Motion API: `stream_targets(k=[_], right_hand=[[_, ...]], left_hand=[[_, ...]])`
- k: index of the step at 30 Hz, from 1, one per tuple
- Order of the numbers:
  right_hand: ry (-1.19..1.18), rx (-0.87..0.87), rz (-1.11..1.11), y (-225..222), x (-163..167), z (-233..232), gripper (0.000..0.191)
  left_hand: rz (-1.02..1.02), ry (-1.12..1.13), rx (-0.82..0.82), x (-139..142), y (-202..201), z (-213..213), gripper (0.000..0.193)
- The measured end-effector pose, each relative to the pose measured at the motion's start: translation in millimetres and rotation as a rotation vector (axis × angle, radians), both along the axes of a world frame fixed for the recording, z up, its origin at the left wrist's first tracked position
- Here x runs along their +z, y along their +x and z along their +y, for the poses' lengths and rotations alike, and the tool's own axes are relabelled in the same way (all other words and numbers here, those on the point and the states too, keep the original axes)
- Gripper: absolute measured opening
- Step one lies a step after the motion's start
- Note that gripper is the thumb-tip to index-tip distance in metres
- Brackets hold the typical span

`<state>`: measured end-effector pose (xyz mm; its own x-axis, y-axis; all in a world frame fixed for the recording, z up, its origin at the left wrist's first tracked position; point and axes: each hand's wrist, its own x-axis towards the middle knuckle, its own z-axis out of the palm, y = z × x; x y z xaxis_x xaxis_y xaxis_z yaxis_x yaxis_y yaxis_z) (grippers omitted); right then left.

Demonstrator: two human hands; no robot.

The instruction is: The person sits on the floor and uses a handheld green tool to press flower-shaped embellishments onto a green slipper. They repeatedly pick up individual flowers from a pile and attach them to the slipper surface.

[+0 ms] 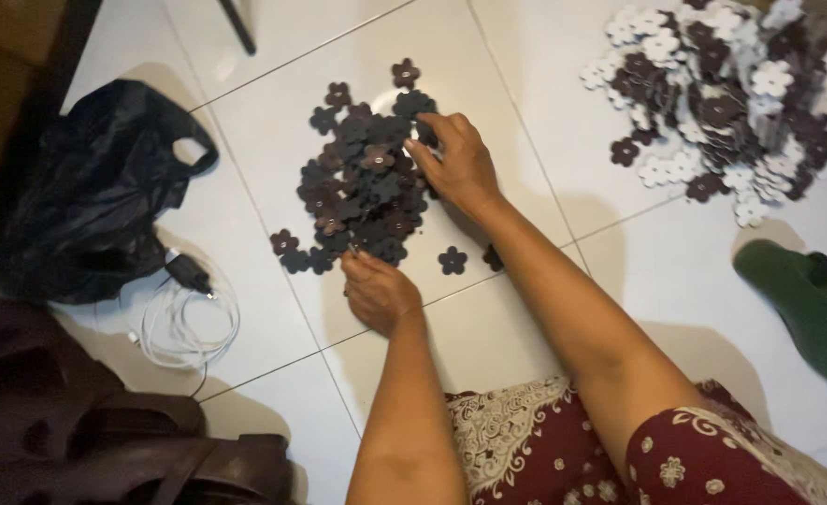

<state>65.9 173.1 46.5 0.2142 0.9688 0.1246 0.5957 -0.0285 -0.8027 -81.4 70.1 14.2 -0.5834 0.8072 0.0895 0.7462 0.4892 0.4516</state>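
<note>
A heap of dark brown flower-shaped cutouts (362, 182) lies on the white tiled floor (525, 84). My right hand (458, 164) rests on the heap's right side, fingers curled on some pieces. My left hand (376, 290) sits at the heap's near edge, fingertips pinching at a piece; what it holds is hidden. A single loose flower piece (452, 260) lies between my forearms. My lap, in a maroon patterned cloth (563, 449), is at the bottom.
A bigger pile of white and brown flower cutouts (726, 93) fills the top right. A black plastic bag (95, 192) and a white cable with charger (189, 313) lie at left. Brown sandals (123, 440) sit bottom left, a green slipper (806, 304) at right.
</note>
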Motion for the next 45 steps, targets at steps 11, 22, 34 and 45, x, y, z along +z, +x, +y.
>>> stream_targets(k=[11,22,34,45], right_hand=[[-0.011,0.403,0.013,-68.6,-1.1,-42.1,0.037],[-0.167,0.101,0.088,-9.7,19.7,-20.6,0.041],[-0.146,0.153,-0.141,-15.3,8.9,33.2,0.037],[-0.295,-0.006,-0.026,17.9,-0.1,-43.7,0.043]], left_hand=[[0.03,-0.008,-0.053,-8.7,-3.7,-5.7,0.028],[0.033,0.032,-0.082,-9.0,-2.9,-7.3,0.029],[0.061,0.031,-0.085,-10.7,-4.4,-5.4,0.028],[0.053,0.043,-0.102,-13.8,-4.7,-6.3,0.027]])
